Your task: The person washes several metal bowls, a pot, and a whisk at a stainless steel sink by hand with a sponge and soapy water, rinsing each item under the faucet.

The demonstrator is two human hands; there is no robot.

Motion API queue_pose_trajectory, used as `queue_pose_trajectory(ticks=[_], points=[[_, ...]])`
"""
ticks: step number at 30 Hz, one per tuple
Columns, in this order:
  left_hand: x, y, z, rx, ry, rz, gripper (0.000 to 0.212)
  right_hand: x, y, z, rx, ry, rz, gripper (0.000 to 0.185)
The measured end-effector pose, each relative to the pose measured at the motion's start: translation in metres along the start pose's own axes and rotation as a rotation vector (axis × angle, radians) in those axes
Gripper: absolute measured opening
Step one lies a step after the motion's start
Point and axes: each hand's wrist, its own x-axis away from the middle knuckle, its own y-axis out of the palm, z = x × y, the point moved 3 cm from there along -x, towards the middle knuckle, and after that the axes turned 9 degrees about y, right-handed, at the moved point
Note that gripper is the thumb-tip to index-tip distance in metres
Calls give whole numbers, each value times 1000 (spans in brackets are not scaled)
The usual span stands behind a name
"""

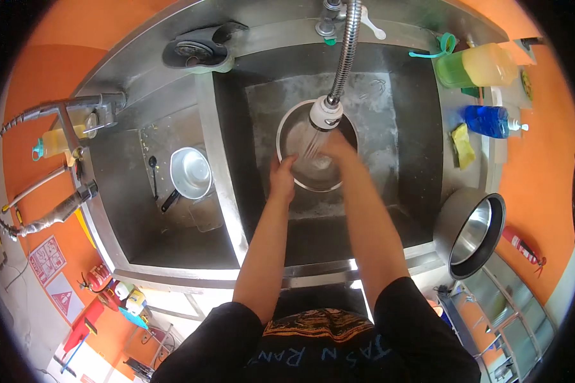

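A round metal bowl or pan (316,177) is in the large right basin of a steel sink (373,191). Water runs into it from a white spray head (326,113) on a flexible metal hose (349,52). My left hand (282,178) grips the near left rim, thumb over the edge. My right hand (336,146) is inside the vessel, just below the spray head, blurred and partly hidden by it; whether it holds anything cannot be told.
The left basin holds a small saucepan (190,172) and a black spoon (153,177). Along the right edge stand a large pot (469,232), a yellow cloth or sponge (463,146), a blue soap bottle (488,121) and a jug (477,66). A grey caddy (196,52) sits behind the divider.
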Motion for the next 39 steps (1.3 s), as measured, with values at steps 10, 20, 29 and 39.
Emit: queue_pose_trajectory(ticks=[10,20,29,39], points=[[27,24,-18,340,-125,-47,68,-31,-5,45,279,-234,205,35],[8,31,-15,545,-274,-210,68,-27,-15,37,110,-181,195,35],[8,14,-24,431,-289,-114,64,-5,-26,21,-113,-191,187,26],[-11,4,-15,74,100,-82,59,95,-77,-148,-164,-433,360,41]])
